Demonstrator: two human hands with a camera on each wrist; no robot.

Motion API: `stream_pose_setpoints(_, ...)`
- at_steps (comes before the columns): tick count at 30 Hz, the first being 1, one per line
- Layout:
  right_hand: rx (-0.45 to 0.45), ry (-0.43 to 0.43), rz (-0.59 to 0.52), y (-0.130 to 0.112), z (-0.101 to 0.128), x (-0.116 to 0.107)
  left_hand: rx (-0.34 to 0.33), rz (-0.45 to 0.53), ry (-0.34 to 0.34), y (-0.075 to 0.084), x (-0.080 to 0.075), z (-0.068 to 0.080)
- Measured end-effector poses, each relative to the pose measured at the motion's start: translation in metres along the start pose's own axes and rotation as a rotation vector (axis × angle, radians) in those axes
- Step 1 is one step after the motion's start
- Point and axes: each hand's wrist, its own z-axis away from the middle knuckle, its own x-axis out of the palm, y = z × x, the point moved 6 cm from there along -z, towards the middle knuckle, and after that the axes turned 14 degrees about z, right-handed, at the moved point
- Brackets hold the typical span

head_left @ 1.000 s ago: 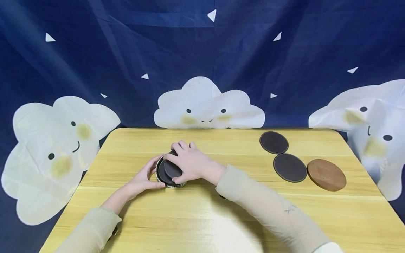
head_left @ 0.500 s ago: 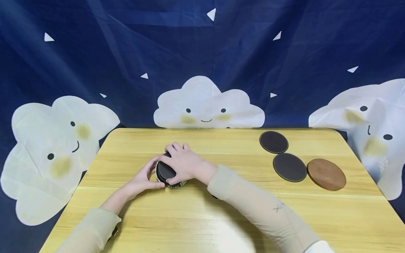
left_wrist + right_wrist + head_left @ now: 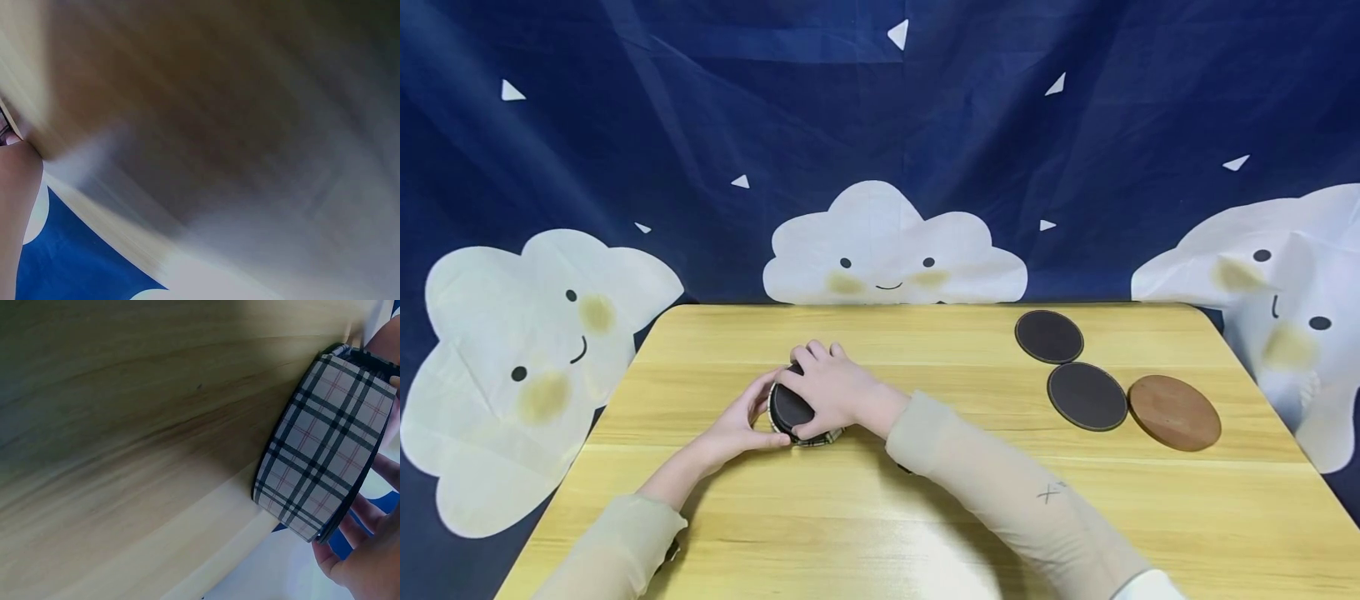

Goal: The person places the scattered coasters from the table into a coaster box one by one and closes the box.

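Observation:
At the left of the table, my left hand holds the side of a round plaid coaster holder, thumb near the front and fingers behind. My right hand reaches over the holder from the right. It grips a round black coaster by the edge, and the coaster lies over the holder's opening in the head view. The right hand covers part of the coaster and holder. In the right wrist view the plaid wall has dark rims. The left wrist view shows mostly blurred tabletop.
On the right of the wooden table, a black coaster lies at the back and another black coaster just in front of it. A brown round disc sits beside them. A blue cloud-patterned cloth hangs behind the table.
My right hand has moved slightly left with the black coaster, which now covers more of the holder's opening. The left hand and the discs at the right stay put.

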Motion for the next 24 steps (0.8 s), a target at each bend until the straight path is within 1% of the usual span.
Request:
stream_pose_setpoints(4,0.001,-0.001,0.001,-0.0016,-0.0011,0.0018,-0.004,-0.012,-0.006,0.0006,0.0,0.0)
stream_pose_setpoints(13,-0.011,-0.005,0.01,-0.0042,-0.0008,0.0049,-0.022,0.012,-0.013,0.0011,0.0012,0.0004)
stream_pose_setpoints(20,-0.026,0.019,0.005,-0.0057,0.0045,0.0036,0.006,-0.011,-0.027,0.0031,0.0013,0.0015)
stream_pose_setpoints(24,-0.025,0.023,0.019,-0.0062,0.0067,0.0055,0.0,0.009,-0.025,0.0014,0.0009,0.0009)
